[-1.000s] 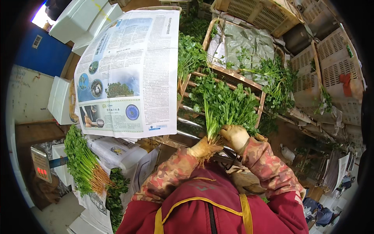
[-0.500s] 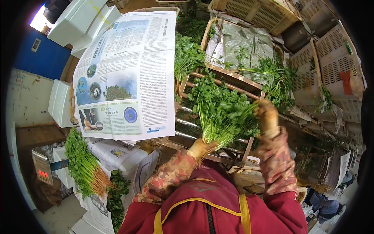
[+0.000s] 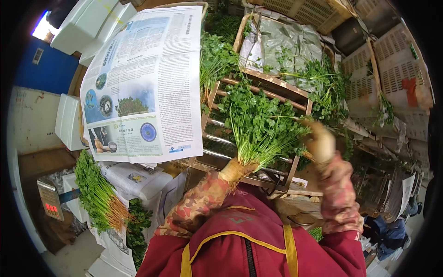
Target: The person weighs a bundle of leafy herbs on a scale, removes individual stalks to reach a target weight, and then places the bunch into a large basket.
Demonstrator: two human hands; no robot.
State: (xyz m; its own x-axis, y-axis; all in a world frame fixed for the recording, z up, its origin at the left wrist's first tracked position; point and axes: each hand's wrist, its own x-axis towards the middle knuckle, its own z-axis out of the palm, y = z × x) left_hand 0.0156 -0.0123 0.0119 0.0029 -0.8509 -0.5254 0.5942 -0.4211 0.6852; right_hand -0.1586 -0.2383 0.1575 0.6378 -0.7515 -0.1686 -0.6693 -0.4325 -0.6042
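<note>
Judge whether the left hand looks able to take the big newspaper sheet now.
Probably not: the left hand is closed around the stems of a bunch of greens and would likely need to release them, though the newspaper sheet itself lies uncovered.

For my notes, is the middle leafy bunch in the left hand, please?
In: the left hand grips the leafy bunch at its base.

Wears red jacket point(image 3: 330, 251) with dark zipper point(image 3: 250, 259) at lower centre of frame; darker maroon bib point(image 3: 263, 226) with curved yellow trim point(image 3: 230, 233) and faint green marking point(image 3: 237, 220); yellow straps point(image 3: 291, 251) either side; camouflage sleeves point(image 3: 198, 201) in orange, tan, reddish brown.
</note>
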